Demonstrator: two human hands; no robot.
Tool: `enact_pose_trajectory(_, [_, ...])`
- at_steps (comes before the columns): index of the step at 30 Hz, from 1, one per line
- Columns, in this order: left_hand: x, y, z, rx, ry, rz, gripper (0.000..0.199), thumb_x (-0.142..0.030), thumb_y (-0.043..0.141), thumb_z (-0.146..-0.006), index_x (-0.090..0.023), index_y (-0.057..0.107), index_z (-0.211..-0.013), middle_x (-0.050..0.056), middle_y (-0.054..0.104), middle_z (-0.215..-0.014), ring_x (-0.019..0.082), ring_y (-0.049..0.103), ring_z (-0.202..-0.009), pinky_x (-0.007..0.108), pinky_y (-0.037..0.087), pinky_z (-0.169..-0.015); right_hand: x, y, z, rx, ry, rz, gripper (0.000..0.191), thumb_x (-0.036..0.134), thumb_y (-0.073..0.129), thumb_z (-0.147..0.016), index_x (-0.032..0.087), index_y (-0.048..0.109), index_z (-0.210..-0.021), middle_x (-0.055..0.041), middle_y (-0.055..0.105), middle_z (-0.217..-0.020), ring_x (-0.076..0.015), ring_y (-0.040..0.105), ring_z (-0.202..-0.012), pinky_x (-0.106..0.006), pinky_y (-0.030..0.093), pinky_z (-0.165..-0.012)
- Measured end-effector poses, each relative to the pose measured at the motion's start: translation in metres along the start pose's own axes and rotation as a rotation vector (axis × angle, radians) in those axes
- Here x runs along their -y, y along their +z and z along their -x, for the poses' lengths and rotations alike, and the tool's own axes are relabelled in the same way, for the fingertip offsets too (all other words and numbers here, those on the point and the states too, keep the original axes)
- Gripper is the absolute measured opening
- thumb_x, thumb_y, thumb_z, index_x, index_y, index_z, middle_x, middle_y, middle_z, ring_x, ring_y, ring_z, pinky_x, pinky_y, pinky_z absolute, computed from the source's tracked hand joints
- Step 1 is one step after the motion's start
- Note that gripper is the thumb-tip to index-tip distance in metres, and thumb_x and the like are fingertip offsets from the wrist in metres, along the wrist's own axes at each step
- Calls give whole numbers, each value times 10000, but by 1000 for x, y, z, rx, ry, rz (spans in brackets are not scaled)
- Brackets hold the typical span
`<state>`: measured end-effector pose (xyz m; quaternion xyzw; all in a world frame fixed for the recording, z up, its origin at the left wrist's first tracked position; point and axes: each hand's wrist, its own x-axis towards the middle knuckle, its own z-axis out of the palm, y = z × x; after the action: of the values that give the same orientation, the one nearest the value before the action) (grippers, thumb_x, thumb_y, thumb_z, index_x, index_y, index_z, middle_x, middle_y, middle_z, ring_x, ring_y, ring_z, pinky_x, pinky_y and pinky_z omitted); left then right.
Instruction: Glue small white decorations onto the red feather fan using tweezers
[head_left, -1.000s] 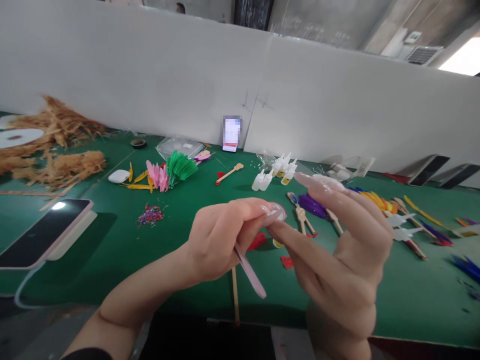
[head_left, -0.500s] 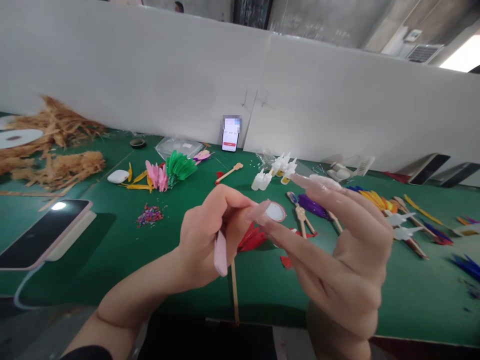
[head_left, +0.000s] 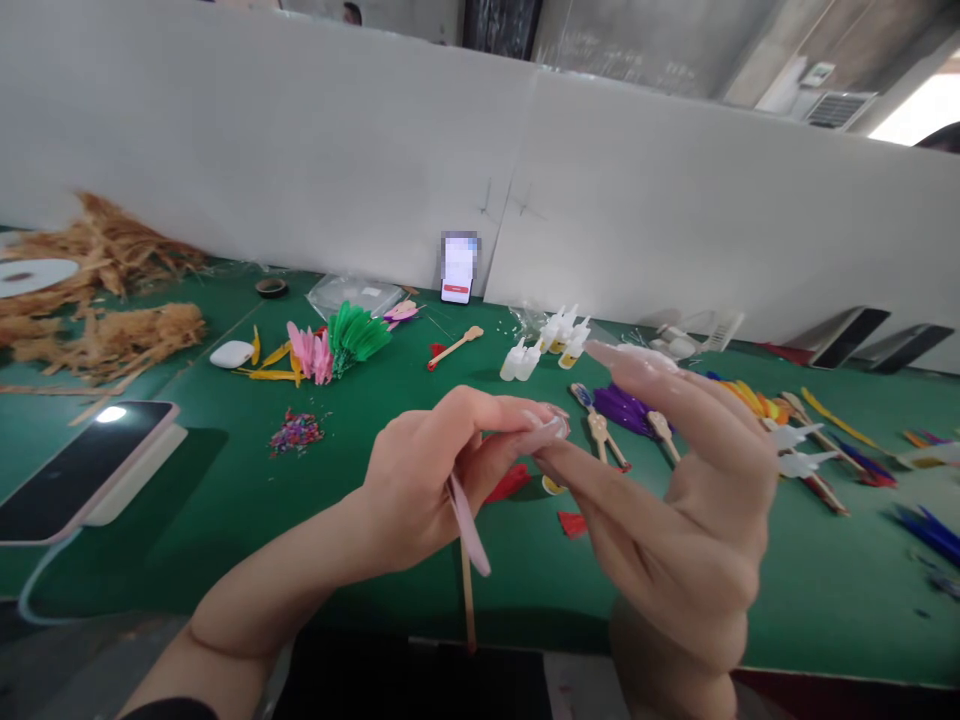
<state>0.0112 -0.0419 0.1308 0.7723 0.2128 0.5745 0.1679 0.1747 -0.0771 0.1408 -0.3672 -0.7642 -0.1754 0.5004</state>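
My left hand (head_left: 431,470) is closed in a pinch, a long pale pink nail (head_left: 471,525) showing below its curled fingers. At its fingertips is a small whitish round piece, mostly covered, whose kind I cannot make out. My right hand (head_left: 675,510) meets it there with its lower fingertips, while an upper finger with a long nail stays raised. Under the hands lie red feathers (head_left: 510,484), a small red tuft (head_left: 573,524) and a thin wooden stick (head_left: 468,600). A round yellow-and-white object (head_left: 553,484) shows partly beneath my right fingers.
White glue bottles (head_left: 564,338) stand behind the hands. Green feathers (head_left: 358,335), pink feathers (head_left: 311,352) and colored bits (head_left: 297,432) lie left, near a phone (head_left: 86,470). Purple feathers (head_left: 624,410) and wooden figures (head_left: 598,430) lie right. Another phone (head_left: 458,268) leans on the white partition (head_left: 337,150).
The left hand's fingertips have moved slightly right, closer to the right fingertips. A white disc with a reddish rim, visible beyond them before, is now largely covered. The view has shifted slightly.
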Motion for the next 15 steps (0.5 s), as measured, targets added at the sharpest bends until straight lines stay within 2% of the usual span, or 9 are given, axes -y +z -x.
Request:
enact_pose_trajectory(2, [2,3,1,-35,52,-105,121,-102,604,-914,-168,557,-1003,27,774,-962,119,745,-881,118,599,-693,-2,0,1,14,-23,11,177,92,665,-865,195,738,-989,-61,558,-1278,-232,508,-1267,-403,415,-1115])
enact_pose_trajectory(8, [7,7,1,-170,178,-399,65,-127,594,-923,-154,544,-956,23,765,-863,97,742,-770,109,582,-693,-3,1,1,33,-58,45,206,85,674,-851,185,741,-1018,-75,564,-1281,-252,516,-1265,-419,436,-1084])
enact_pose_trajectory(15, [8,3,1,-191,108,-404,40,-130,554,-941,-167,543,-948,13,762,-827,83,726,-690,113,550,-570,-1,1,-1,42,-48,40,248,85,660,-868,193,738,-1077,-79,559,-1269,-243,505,-1267,-412,427,-1077])
